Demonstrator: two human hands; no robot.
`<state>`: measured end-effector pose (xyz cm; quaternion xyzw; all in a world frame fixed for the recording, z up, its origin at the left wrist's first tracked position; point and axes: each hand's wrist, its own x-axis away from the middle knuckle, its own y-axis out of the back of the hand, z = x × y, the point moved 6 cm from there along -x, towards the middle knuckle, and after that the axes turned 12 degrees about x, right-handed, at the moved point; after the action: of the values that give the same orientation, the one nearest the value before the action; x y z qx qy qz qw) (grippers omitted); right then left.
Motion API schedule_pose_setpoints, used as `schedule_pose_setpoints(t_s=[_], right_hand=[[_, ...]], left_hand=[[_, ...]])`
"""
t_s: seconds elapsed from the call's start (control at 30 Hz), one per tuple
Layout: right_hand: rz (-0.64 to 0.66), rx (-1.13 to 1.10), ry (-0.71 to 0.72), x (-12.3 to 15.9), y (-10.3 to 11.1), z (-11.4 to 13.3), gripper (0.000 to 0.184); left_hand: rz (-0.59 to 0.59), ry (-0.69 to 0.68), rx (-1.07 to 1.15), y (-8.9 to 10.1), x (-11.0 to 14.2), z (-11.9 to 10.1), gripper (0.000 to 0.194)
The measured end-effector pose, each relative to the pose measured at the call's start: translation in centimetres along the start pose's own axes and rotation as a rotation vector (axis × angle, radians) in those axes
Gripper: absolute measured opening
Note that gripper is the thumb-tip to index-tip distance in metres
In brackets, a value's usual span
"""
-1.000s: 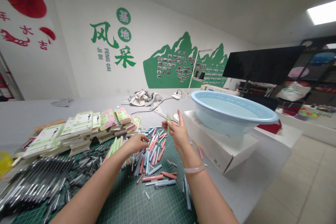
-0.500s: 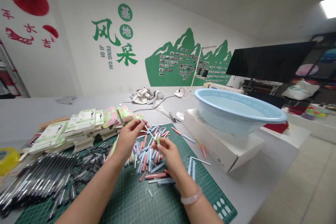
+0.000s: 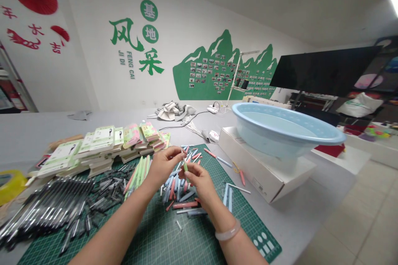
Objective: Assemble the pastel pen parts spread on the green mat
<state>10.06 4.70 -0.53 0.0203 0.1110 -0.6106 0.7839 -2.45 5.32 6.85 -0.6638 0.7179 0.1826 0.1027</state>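
Note:
Over the pile of pen parts my two hands meet, fingertips almost touching. My right hand [image 3: 200, 180] pinches a light green pen barrel [image 3: 185, 166], held upright with a slight tilt. My left hand [image 3: 166, 165] is closed at the barrel's upper end on a thin white pen refill [image 3: 184, 159], most of which is out of sight in the barrel and behind the fingers. Below lie loose pink and blue pen barrels [image 3: 185, 205] with white refills among them. A row of green barrels [image 3: 139, 174] lies beside my left wrist.
A green cutting mat [image 3: 155, 240] covers the near table. Clear-and-black pens [image 3: 46, 203] and black caps lie left, behind them stacked paper boxes [image 3: 102, 136]. A blue basin [image 3: 286, 126] stands on a white box [image 3: 258, 169] at right. Yellow tape [image 3: 12, 186] sits far left.
My left hand has picked up a white refill from the pile and brought it to the green barrel. My right hand has come down and left; the refill has slid mostly into the barrel.

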Motion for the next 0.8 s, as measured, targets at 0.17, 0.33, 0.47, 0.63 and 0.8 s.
schedule_pose_setpoints(t_s=[0.17,0.33,0.47,0.63,0.8], right_hand=[[0.051,-0.063,0.011,0.0,-0.2,-0.3,0.023],[0.081,-0.082,-0.003,0.0,-0.3,-0.9,0.024],[0.092,-0.110,-0.024,0.2,-0.6,-0.9,0.028],[0.141,-0.121,-0.067,0.7,-1.2,-0.4,0.034],[0.127,-0.150,-0.072,0.8,-1.1,-0.3,0.032]], left_hand=[[0.096,0.058,-0.098,-0.7,0.1,0.6,0.026],[0.089,0.086,-0.095,-0.1,0.2,0.3,0.029],[0.059,0.070,-0.127,0.1,0.2,0.3,0.028],[-0.033,0.036,-0.149,0.5,0.2,0.6,0.025],[0.070,0.148,0.024,-0.1,0.2,1.6,0.028]])
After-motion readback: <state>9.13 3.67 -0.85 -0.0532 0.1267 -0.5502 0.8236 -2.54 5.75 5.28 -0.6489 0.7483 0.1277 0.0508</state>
